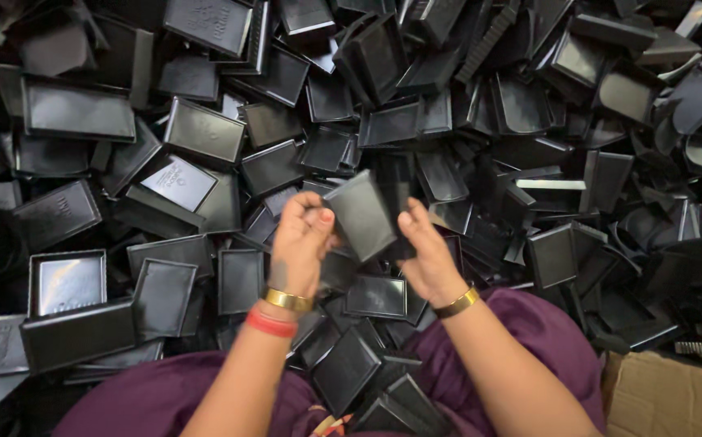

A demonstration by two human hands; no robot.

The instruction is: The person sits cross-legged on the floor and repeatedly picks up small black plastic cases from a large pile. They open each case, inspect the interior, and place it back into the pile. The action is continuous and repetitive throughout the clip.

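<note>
Both hands are up over the huge pile of black plastic trays (205,129), gripping one black tray (360,214) between them. Left hand (302,243) has its fingers curled shut on the tray's left edge, right hand (425,251) pinches the right side, just above the purple lap (521,324).

Floor hidden under a heap of black plastic parts

Black box halves (203,129) and lids (179,181) lie piled across it; a cardboard box (674,396) sits at the right edge.
</note>
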